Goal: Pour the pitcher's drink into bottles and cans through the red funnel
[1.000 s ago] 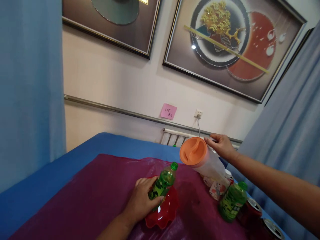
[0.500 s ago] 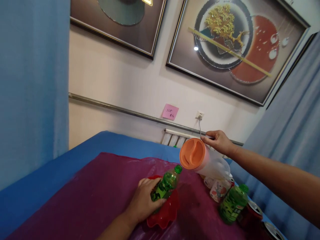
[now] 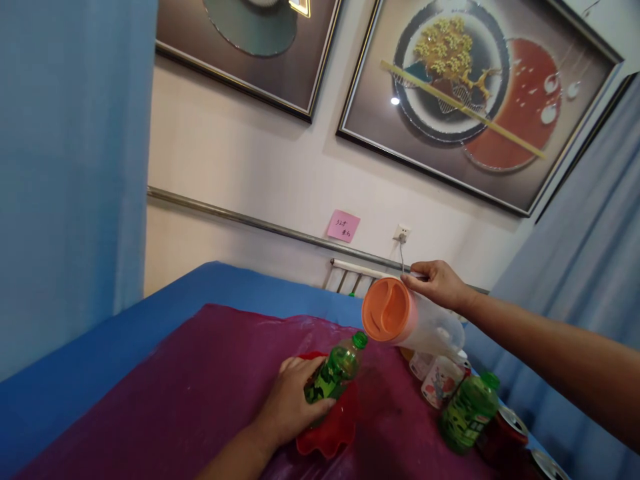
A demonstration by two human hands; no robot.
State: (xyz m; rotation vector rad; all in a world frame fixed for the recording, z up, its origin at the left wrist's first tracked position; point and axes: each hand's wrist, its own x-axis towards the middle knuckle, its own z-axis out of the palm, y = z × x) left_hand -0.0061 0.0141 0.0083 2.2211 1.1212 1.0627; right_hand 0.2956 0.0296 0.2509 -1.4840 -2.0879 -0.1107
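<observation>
My left hand (image 3: pixel 295 400) is wrapped round a green plastic bottle (image 3: pixel 341 363) with a green neck, tilted to the right over a red scalloped bowl (image 3: pixel 330 433). A clear pitcher (image 3: pixel 434 327) with an orange lid (image 3: pixel 386 310) is tipped on its side, its lid end just above the bottle's mouth. Up at the pitcher's far side, my right hand (image 3: pixel 436 283) is closed on it, with the handle mostly hidden. Whether liquid flows between the two cannot be made out.
On the right of the purple sheet (image 3: pixel 200 387) stand another green bottle (image 3: pixel 470 413), a white patterned cup (image 3: pixel 443 380) and dark red cans (image 3: pixel 505 430). Blue curtains (image 3: pixel 75 167) hang at both sides. Behind are a metal rail (image 3: pixel 250 222) and a pink note (image 3: pixel 343 225).
Both hands keep their grips, with the bottle and pitcher in nearly the same pose. The whole view has shifted slightly, so everything sits a little farther right.
</observation>
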